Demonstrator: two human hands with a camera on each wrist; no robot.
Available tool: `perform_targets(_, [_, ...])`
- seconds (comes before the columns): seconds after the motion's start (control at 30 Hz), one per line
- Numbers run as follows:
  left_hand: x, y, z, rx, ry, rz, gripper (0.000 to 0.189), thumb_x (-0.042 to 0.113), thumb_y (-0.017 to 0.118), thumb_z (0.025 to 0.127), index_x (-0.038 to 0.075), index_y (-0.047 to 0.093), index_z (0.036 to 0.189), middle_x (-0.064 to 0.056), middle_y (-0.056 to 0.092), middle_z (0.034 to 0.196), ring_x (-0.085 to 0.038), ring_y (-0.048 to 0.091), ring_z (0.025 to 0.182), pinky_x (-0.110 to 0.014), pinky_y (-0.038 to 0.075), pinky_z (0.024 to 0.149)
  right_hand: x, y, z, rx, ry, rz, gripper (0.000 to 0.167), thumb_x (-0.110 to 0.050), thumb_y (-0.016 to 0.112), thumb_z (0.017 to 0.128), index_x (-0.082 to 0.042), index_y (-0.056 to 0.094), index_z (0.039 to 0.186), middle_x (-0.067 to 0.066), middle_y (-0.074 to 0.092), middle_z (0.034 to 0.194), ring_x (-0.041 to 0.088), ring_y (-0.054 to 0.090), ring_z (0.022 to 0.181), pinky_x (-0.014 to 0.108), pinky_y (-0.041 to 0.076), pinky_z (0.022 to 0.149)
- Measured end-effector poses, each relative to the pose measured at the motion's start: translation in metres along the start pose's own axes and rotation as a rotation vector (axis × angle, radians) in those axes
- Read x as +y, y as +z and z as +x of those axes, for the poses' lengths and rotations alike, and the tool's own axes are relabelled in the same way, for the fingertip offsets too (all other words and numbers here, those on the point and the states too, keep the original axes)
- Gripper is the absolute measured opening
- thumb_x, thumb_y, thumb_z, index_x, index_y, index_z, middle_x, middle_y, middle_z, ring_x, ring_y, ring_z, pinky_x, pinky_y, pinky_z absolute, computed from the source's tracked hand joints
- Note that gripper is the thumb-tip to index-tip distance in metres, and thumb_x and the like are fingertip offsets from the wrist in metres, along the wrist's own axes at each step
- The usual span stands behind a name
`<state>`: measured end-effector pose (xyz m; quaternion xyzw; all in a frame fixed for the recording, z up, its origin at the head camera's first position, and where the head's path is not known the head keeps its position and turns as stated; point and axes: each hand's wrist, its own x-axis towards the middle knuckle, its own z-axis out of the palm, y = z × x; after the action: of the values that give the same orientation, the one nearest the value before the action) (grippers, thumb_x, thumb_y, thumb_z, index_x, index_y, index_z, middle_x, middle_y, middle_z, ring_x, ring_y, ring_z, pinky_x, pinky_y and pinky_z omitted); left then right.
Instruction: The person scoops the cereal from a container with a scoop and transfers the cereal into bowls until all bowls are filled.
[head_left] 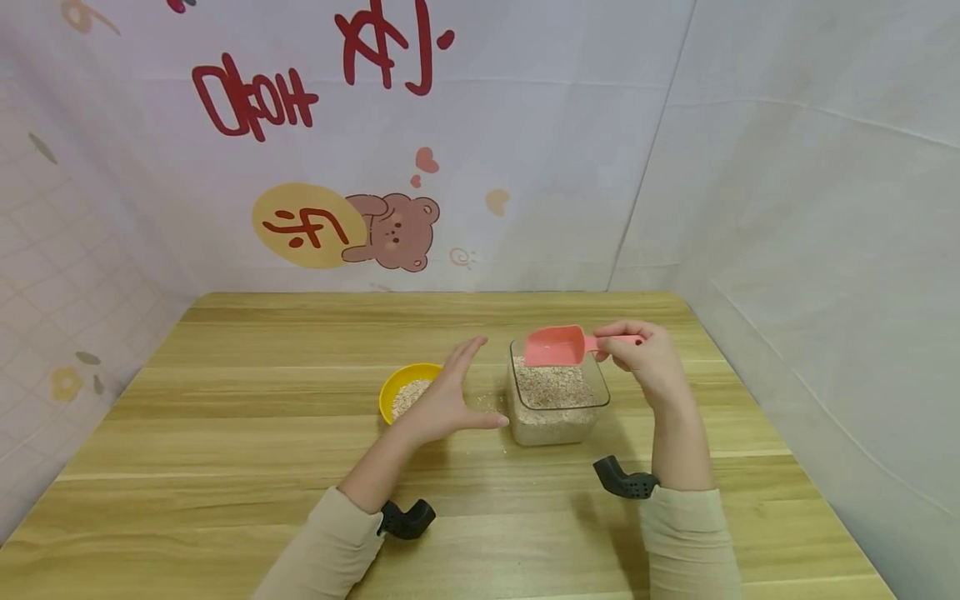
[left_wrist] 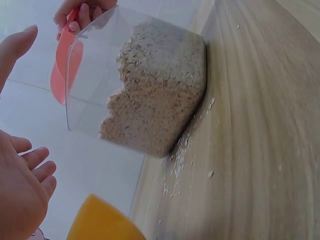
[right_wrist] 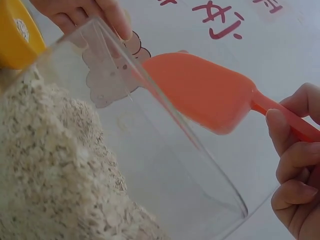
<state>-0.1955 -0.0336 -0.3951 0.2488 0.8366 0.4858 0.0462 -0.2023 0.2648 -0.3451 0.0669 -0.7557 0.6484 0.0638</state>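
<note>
My right hand (head_left: 637, 358) grips the handle of a pink scoop (head_left: 555, 346), held over the far rim of a clear square container (head_left: 558, 429). Oat flakes (left_wrist: 155, 90) fill much of that container, heaped unevenly. No oats show in the scoop's bowl in the head view. My left hand (head_left: 442, 404) hovers between the container and a yellow bowl (head_left: 387, 392), its thumb spread from the straight fingers and nothing in its grasp. Part of the bowl, which has oat flakes in it, is hidden behind this hand.
Spilled flakes (left_wrist: 177, 165) lie on the wooden table (head_left: 225, 433) between bowl and container. A white printed cloth (head_left: 525, 167) hangs behind the table, with more cloth along both sides. Black wrist mounts (head_left: 626, 482) sit at both sleeves.
</note>
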Motion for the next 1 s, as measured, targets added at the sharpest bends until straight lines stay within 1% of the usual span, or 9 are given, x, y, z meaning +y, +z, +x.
perform_targets(0.23, [0.003, 0.010, 0.008, -0.003, -0.020, -0.014, 0.114, 0.038, 0.087, 0.067, 0.027, 0.015, 0.154, 0.001, 0.007, 0.159, -0.030, 0.017, 0.141, -0.059, 0.025, 0.105, 0.007, -0.007, 0.003, -0.010, 0.005, -0.013, 0.019, 0.006, 0.060, 0.086, 0.016, 0.064, 0.101, 0.001, 0.066, 0.064, 0.008, 0.036, 0.048, 0.021, 0.032, 0.051])
perform_targets(0.47, [0.004, 0.019, 0.015, -0.007, -0.042, -0.033, 0.116, 0.043, 0.087, 0.066, 0.029, 0.013, 0.154, 0.001, 0.005, 0.159, -0.029, 0.016, 0.142, -0.059, 0.024, 0.105, 0.011, -0.012, 0.003, -0.016, 0.020, -0.092, 0.023, 0.004, 0.059, 0.085, 0.017, 0.063, 0.104, 0.001, 0.066, 0.064, 0.007, 0.034, 0.049, 0.022, 0.031, 0.051])
perform_targets(0.63, [0.003, 0.025, 0.020, -0.009, -0.044, -0.037, 0.117, 0.046, 0.086, 0.065, 0.027, 0.013, 0.155, 0.001, 0.006, 0.159, -0.027, 0.016, 0.142, -0.057, 0.024, 0.106, 0.013, -0.015, 0.003, -0.013, 0.035, -0.145, 0.024, 0.000, 0.062, 0.085, 0.014, 0.064, 0.104, 0.002, 0.067, 0.066, 0.007, 0.041, 0.051, 0.020, 0.033, 0.052])
perform_targets(0.73, [0.002, 0.029, 0.022, -0.018, -0.043, -0.048, 0.117, 0.045, 0.086, 0.066, 0.027, 0.013, 0.155, 0.001, 0.006, 0.159, -0.027, 0.017, 0.141, -0.056, 0.025, 0.106, 0.014, -0.016, 0.003, -0.015, 0.040, -0.173, 0.023, -0.001, 0.063, 0.085, 0.013, 0.065, 0.103, 0.002, 0.068, 0.066, 0.008, 0.045, 0.053, 0.020, 0.035, 0.052])
perform_targets(0.9, [0.000, 0.033, 0.026, -0.026, -0.038, -0.059, 0.115, 0.043, 0.086, 0.067, 0.026, 0.013, 0.155, 0.000, 0.007, 0.159, -0.028, 0.017, 0.141, -0.057, 0.025, 0.106, 0.013, -0.019, 0.003, -0.020, 0.057, -0.208, 0.021, -0.002, 0.064, 0.085, 0.009, 0.067, 0.103, 0.002, 0.067, 0.066, 0.007, 0.040, 0.052, 0.022, 0.033, 0.052])
perform_targets(1.0, [-0.001, 0.036, 0.028, -0.022, -0.042, -0.066, 0.115, 0.043, 0.086, 0.067, 0.027, 0.013, 0.155, 0.001, 0.008, 0.159, -0.029, 0.019, 0.141, -0.057, 0.026, 0.106, 0.006, -0.017, 0.000, -0.030, 0.063, -0.217, 0.021, 0.000, 0.063, 0.085, 0.011, 0.066, 0.102, 0.002, 0.067, 0.066, 0.007, 0.039, 0.052, 0.022, 0.034, 0.053])
